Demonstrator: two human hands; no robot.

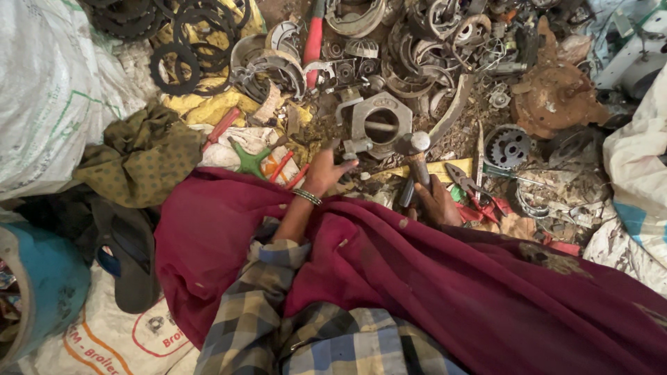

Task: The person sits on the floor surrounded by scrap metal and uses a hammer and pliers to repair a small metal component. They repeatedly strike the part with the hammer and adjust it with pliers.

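My right hand (436,202) grips the wooden handle of a hammer (415,156), whose steel head points up beside a grey six-sided metal housing (380,120). My left hand (326,170), a bangle at its wrist, reaches to a small metal part (353,147) at the lower left corner of that housing; fingers touch it. A dark red cloth (417,278) covers my lap and both forearms.
Scrap metal parts (424,42) lie heaped ahead, with black ring gaskets (187,42) at far left, a toothed sprocket (508,147), red-handled pliers (472,191) and a rusty disc (556,97). White sacks (48,83) flank both sides; a blue container (42,285) stands at lower left.
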